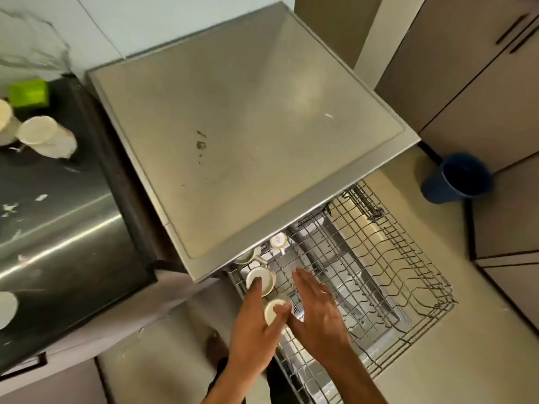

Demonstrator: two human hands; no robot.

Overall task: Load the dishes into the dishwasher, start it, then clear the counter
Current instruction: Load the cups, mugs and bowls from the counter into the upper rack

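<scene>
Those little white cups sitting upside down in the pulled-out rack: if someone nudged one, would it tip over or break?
The cup under the left hand looks like glazed ceramic, so probably stiff, smooth and chippable if knocked against its neighbours. It is squat and sits rim-down on the wire rack, so it would likely wobble or slide rather than topple. Small, so probably light.

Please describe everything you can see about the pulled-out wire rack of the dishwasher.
The wire rack is a grey metal grid with rows of upright tines, pulled out below the steel top of the dishwasher. Most of it is bare. Along its left edge sit several cream cups, apparently upside down. The left hand touches two of these cups with straight fingers; the right hand hovers flat over the grid. Shiny metal shows through the wires underneath.
</scene>
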